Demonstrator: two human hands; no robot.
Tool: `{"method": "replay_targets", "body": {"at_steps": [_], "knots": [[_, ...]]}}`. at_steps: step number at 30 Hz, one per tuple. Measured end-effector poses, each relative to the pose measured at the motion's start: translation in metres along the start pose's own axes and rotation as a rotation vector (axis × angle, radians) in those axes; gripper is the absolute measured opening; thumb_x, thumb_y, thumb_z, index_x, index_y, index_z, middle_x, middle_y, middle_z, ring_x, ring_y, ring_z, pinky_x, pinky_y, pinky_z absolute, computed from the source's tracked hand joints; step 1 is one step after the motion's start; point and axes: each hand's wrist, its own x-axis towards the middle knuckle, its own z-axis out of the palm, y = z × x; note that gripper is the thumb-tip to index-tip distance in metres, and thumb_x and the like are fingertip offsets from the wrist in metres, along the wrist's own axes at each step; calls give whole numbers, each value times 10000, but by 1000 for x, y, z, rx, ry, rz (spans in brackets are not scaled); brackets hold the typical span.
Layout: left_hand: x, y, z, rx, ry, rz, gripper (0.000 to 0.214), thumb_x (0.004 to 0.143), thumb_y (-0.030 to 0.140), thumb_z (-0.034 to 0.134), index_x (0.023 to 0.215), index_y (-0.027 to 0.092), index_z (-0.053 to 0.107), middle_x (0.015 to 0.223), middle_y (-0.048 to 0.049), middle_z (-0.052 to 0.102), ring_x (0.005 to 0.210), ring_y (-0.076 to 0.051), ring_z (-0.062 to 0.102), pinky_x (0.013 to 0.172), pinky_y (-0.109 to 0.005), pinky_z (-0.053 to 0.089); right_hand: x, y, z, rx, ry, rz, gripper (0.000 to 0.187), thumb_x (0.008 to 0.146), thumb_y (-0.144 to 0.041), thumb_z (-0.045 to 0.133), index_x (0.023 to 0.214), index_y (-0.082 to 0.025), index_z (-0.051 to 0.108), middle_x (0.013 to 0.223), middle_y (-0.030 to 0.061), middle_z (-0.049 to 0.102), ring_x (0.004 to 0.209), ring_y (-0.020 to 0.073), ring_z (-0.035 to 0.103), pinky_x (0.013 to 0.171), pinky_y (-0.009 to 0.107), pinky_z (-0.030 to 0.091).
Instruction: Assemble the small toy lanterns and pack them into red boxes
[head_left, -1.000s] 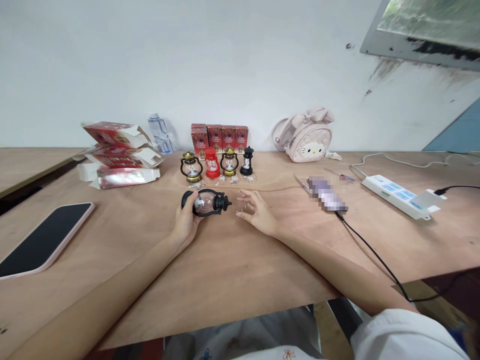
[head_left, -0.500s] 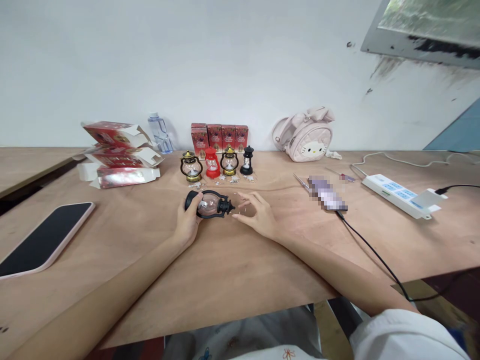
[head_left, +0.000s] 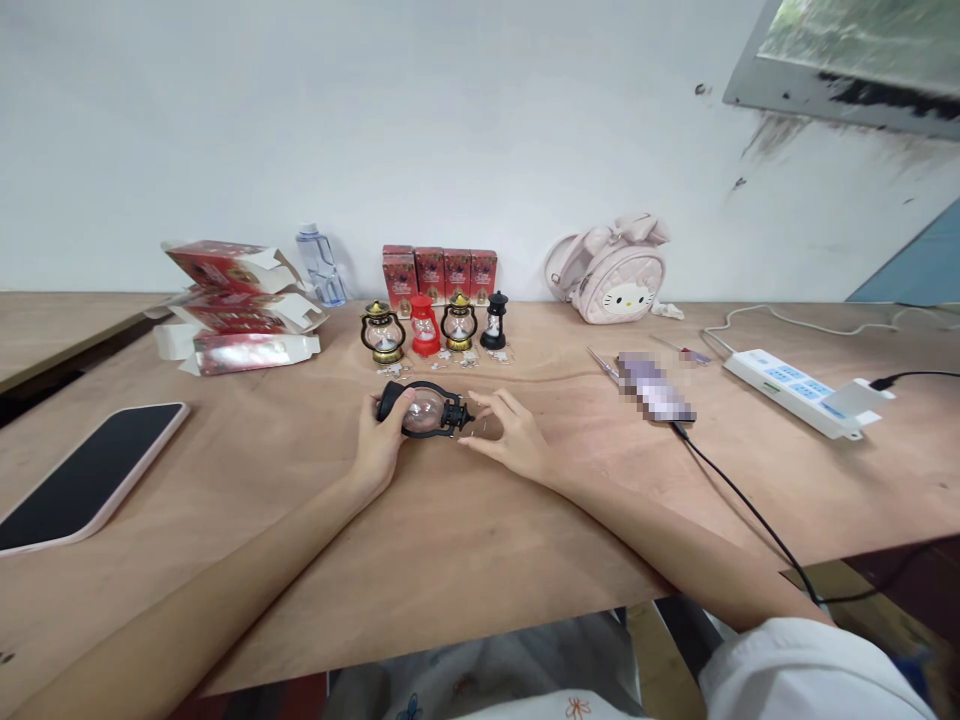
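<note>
A small black lantern (head_left: 424, 410) with a clear globe lies on its side above the table, its cap pointing right. Fingers of my left hand (head_left: 381, 440) wrap round its base, thumb on top. At the cap end, my right hand (head_left: 514, 435) curves its thumb and fingers around a thin wire loop (head_left: 486, 428), which is faint against the wood. Behind them stand two bronze-coloured lanterns (head_left: 385, 335), a red lantern (head_left: 425, 330) and another black lantern (head_left: 494, 322), with small clear packets (head_left: 450, 357) in front.
Red boxes (head_left: 430, 275) stand against the wall. Opened cartons (head_left: 255, 354) and a water bottle (head_left: 321, 265) are at left, with a phone (head_left: 94, 475) nearer. On the right are a pink bag (head_left: 619, 290), a blurred, cabled phone (head_left: 654, 388), a screwdriver (head_left: 602, 363) and a power strip (head_left: 795, 390).
The black lantern and my left hand have shifted slightly right. My right thumb and fingers now sit closer round the lantern's cap.
</note>
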Motion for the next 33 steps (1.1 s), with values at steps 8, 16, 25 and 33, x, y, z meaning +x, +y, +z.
{"method": "replay_targets", "body": {"at_steps": [8,16,25,33], "knots": [[-3,5,2,-17,-43,-45,444,565,409,776,851,178,527,813,19,593,726,-140,590,668,-278,515,1,-4,0,-35,-31,32,600,798,-366,682,1332,-225,448,1020,69,569,951,209,624,878,388,542],[-3,5,2,-46,-63,-56,468,564,410,778,902,156,577,881,-17,632,745,-144,606,663,-281,546,0,-3,0,-31,-15,0,586,793,-354,690,1313,-216,457,1003,69,573,899,198,632,856,381,549],[-2,5,1,-35,-67,-69,477,567,406,782,923,155,588,859,-18,637,745,-158,622,667,-304,559,0,-4,-1,-41,-31,10,593,801,-367,679,1329,-229,447,1005,65,568,914,201,623,860,384,548],[-2,5,1,-11,-81,-67,487,573,421,780,929,155,580,871,-18,633,786,-173,625,696,-331,561,1,-3,-1,-25,-43,-12,592,804,-381,674,1321,-189,459,1030,88,582,940,212,623,874,387,542]]}}
